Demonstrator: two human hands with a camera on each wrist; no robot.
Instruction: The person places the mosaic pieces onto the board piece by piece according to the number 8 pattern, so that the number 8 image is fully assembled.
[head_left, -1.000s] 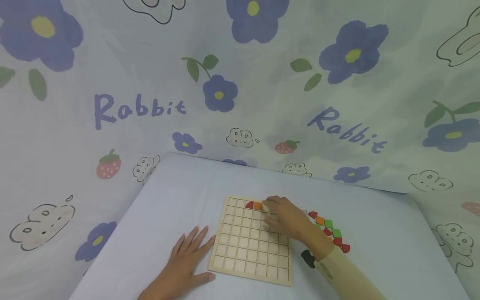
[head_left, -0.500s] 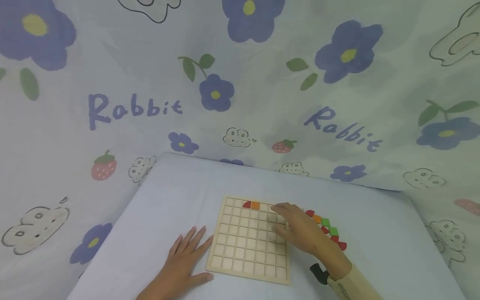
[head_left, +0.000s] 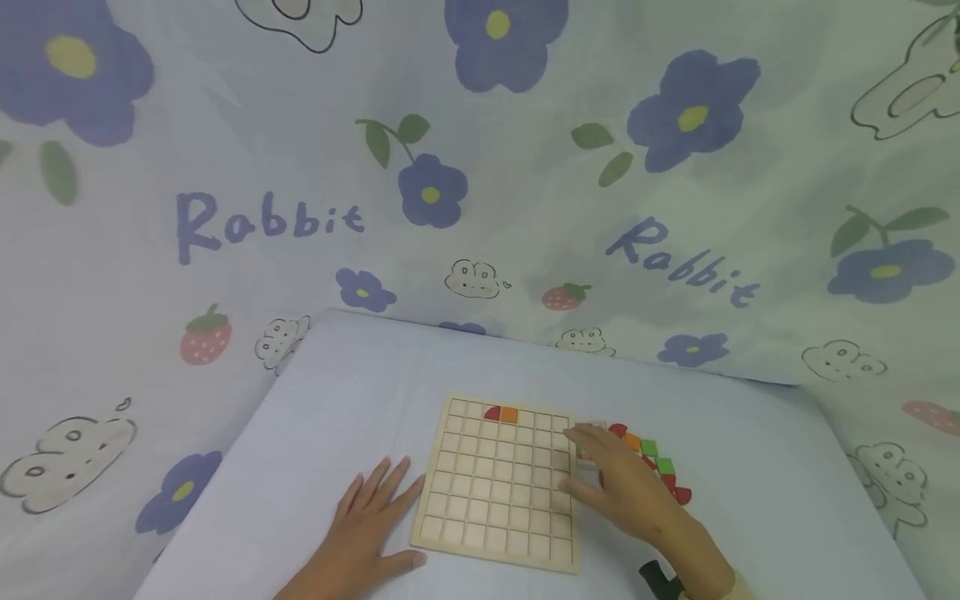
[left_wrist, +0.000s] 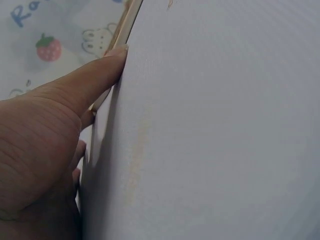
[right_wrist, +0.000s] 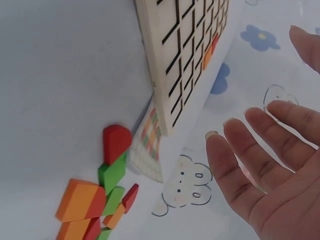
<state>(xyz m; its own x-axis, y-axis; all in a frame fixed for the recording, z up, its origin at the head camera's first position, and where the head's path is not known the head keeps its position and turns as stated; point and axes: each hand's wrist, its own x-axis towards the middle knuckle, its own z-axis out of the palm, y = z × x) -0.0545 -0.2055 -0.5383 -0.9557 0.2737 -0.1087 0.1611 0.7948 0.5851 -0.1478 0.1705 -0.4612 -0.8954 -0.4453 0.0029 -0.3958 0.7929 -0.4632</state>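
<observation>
A square wooden grid board (head_left: 491,482) lies on the white table. In its far row sit a red rounded tile (head_left: 492,413) and, right beside it, an orange square tile (head_left: 509,415). My left hand (head_left: 367,525) rests on the table with fingers spread, index fingertip at the board's left edge; the left wrist view shows the thumb (left_wrist: 100,75) near that edge too. My right hand (head_left: 630,483) hovers over the board's right edge. Its fingers (right_wrist: 235,175) are loosely extended and nothing is between them in the right wrist view.
Loose red, orange and green tiles (right_wrist: 112,175) lie right of the board, partly hidden by my right hand in the head view. A card (right_wrist: 147,145) printed with a coloured grid lies by the board's edge. Patterned cloth (head_left: 480,167) hangs behind the table.
My right hand has moved right and nearer, from beside the orange tile to the board's right edge. My left hand stays in place. The view has shifted slightly.
</observation>
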